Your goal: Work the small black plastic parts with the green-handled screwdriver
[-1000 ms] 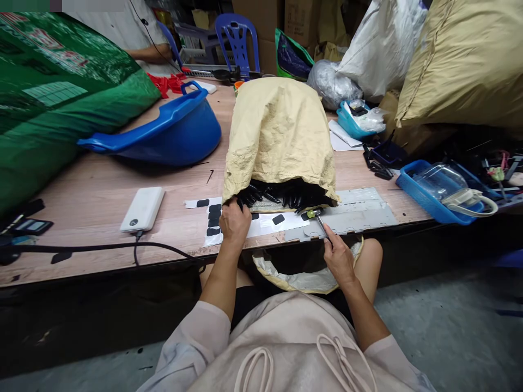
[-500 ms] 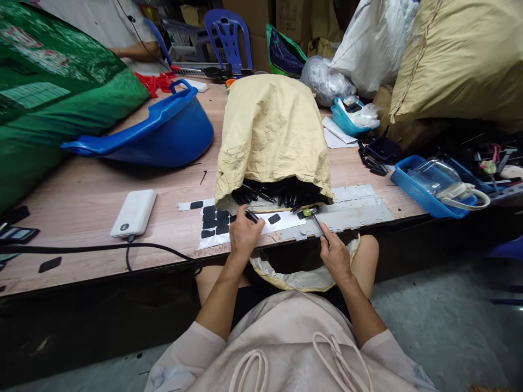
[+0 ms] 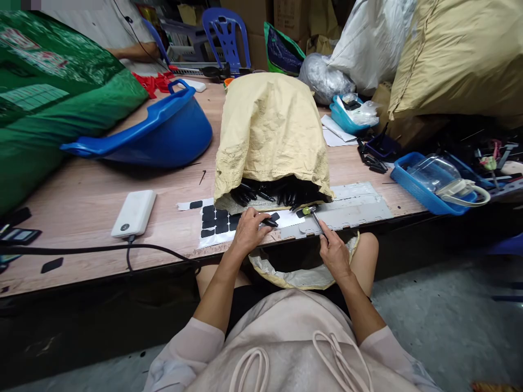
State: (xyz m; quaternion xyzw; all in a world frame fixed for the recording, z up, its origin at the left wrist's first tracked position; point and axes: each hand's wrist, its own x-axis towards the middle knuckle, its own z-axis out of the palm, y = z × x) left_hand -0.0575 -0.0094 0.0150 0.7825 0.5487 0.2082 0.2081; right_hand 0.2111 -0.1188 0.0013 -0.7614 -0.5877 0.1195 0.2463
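My left hand (image 3: 250, 233) rests at the table's front edge, closed on a small black tapered piece (image 3: 270, 222) that points right; its exact kind is unclear. In my right hand (image 3: 335, 253) is a small hammer (image 3: 316, 219), held by its metal handle, with a yellow-green face on its head, low over a grey plate (image 3: 353, 212). A tan sack (image 3: 272, 128) lies before me with its mouth towards me. Many similar black pieces (image 3: 288, 195) show inside it. Black rounded stickers (image 3: 208, 224) on a white sheet lie left of and under my left hand.
To the left are a white power bank (image 3: 134, 214) with a black cable (image 3: 163, 247) and a blue basin (image 3: 163, 136). Blue trays (image 3: 445, 204) stand on the right. An open sack (image 3: 302, 279) hangs between my knees. Another person's arm (image 3: 137, 52) shows at the back left.
My left hand has moved right and slightly down with the black piece, which now lies over the sheet near the hammer. My right hand has hardly moved.
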